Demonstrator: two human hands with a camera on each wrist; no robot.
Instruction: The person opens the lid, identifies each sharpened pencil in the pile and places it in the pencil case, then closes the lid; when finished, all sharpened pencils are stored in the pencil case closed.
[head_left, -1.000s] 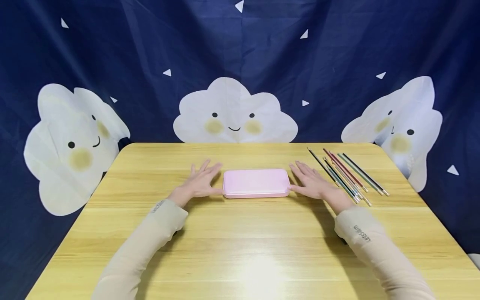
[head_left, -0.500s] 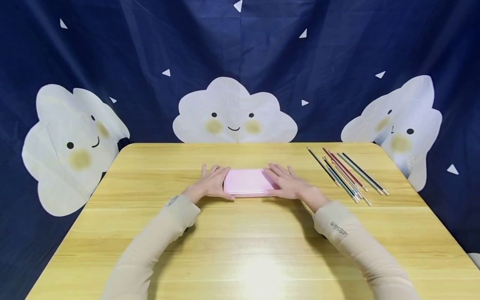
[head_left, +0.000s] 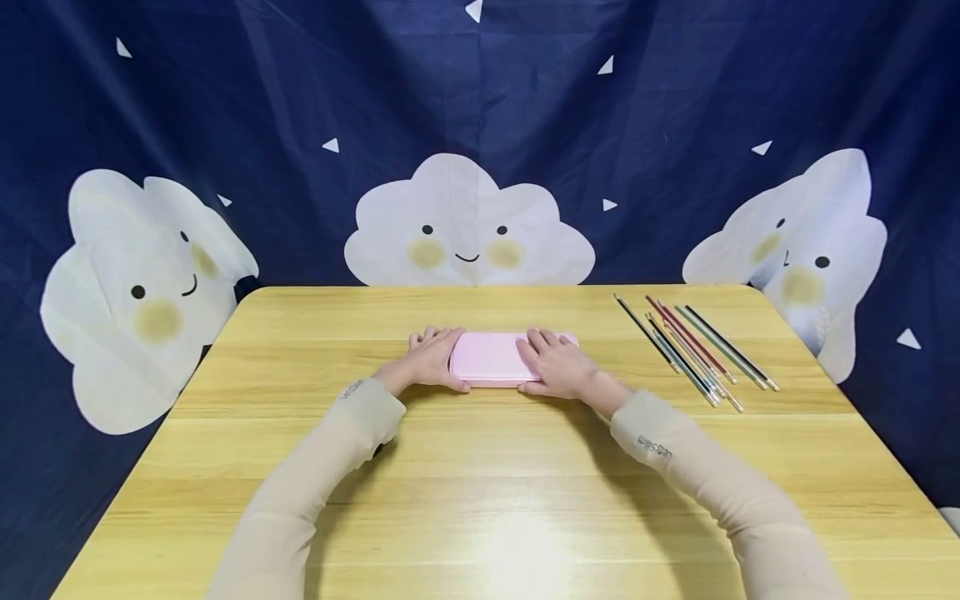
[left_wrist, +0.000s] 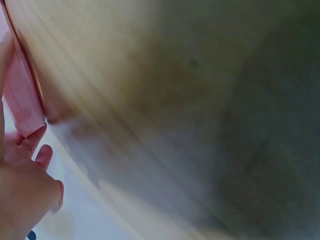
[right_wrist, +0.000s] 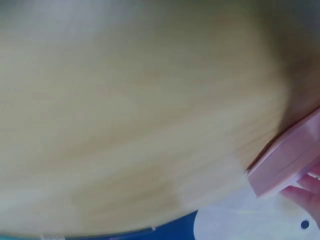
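A pink, rounded, oblong pencil case [head_left: 491, 357] lies lengthwise across the middle of the table, its lid closed. My left hand [head_left: 429, 360] grips its left end, the thumb along the near side and the other fingers at the far corner. Over its right part, my right hand [head_left: 561, 365] holds it with the thumb at the near side and the fingers across the lid. In the left wrist view the left hand [left_wrist: 27, 187] touches the end of the case [left_wrist: 24, 97]. The right wrist view has the case's corner [right_wrist: 285, 162] and a few fingertips.
Several pencils [head_left: 686, 354], dark, green and red, lie in a loose slanted group on the right of the wooden table [head_left: 465, 467]. Behind the table's far edge hangs a dark blue curtain [head_left: 300, 75] with white clouds.
Both hands have come inward from beside the pencil case and taken hold of it. The case has shifted slightly toward the far edge in the head view. The pencils have stayed put.
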